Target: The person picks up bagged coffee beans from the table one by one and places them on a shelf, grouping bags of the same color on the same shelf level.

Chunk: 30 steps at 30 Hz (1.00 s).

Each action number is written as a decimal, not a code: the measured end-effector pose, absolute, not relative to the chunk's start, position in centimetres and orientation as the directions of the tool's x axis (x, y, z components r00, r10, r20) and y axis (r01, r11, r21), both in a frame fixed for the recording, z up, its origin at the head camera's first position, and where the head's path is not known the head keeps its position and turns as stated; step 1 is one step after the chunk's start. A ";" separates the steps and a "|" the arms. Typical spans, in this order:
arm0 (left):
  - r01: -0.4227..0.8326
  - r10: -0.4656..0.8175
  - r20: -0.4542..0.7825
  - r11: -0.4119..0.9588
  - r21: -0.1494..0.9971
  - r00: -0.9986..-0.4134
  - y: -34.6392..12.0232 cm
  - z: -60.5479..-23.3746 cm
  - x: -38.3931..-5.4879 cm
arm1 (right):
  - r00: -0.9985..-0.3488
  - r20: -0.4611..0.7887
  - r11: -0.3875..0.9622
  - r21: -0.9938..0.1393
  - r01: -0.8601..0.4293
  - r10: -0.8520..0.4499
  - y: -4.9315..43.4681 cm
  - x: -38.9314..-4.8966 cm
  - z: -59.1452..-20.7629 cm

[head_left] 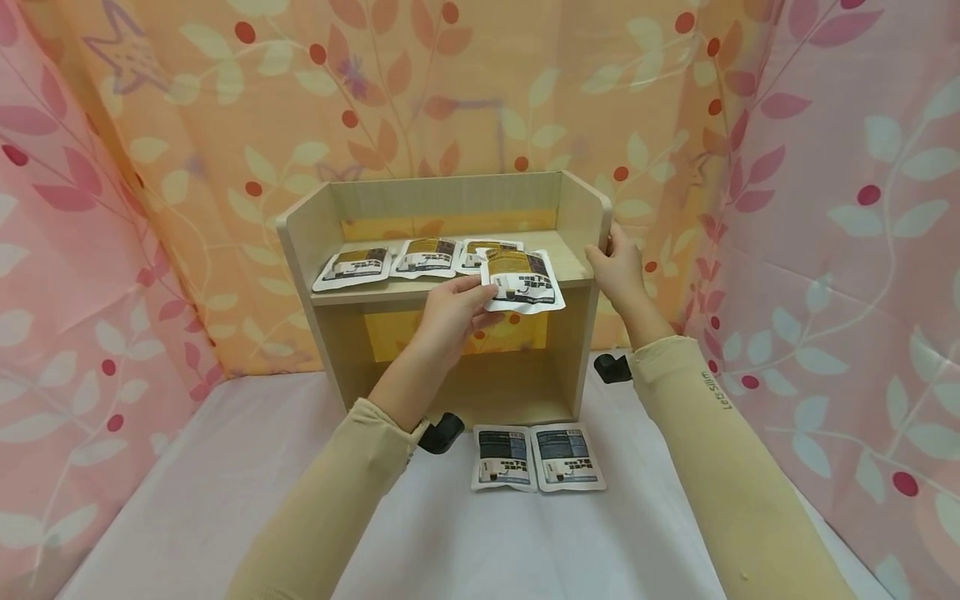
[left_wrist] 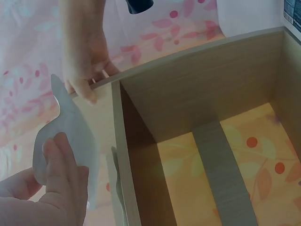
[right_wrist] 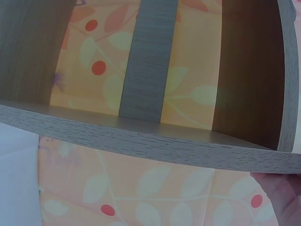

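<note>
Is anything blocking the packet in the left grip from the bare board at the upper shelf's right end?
Nothing visible: the packet in the left grip is in front of the upper shelf, whose right end shows bare board. The nearest shelved packet lies just left, partly hidden; the right grip holds the side panel.

The left hand (head_left: 452,310) is pinching a white-edged packet (head_left: 522,280) with a gold and white label, tilting it before the upper level of an upright pale wooden shelf (head_left: 450,196). Three similar packets (head_left: 426,257) are lying there in a row, while the right hand (head_left: 621,271) is gripping the shelf's right side. Two dark-labelled packets (head_left: 567,457) are lying side by side in front.
</note>
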<state>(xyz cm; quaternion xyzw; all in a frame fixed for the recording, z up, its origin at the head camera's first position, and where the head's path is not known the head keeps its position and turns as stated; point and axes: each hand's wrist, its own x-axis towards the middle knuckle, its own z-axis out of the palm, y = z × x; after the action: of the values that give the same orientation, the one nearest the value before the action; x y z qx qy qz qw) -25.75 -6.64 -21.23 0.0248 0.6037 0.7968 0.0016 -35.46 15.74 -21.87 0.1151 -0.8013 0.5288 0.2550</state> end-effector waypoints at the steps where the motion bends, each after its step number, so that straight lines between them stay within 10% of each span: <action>1: 0.018 0.027 0.026 -0.270 0.963 -0.999 -6.5 -21.1 -26.0 | -0.844 0.530 0.415 -0.788 -0.454 0.085 15.7 -35.5 -21.9; 30: -0.049 0.023 -0.045 -0.240 0.970 -0.999 -3.5 -19.5 -31.3 | -0.855 0.510 0.399 -0.806 -0.437 0.092 15.7 -35.5 -21.7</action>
<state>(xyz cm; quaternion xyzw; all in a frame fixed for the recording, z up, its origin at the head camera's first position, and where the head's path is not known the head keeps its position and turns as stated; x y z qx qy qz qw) -31.27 -3.46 -19.49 -0.0107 0.6162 0.7872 0.0229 -35.49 15.69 -21.67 0.1078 -0.7992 0.5376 0.2462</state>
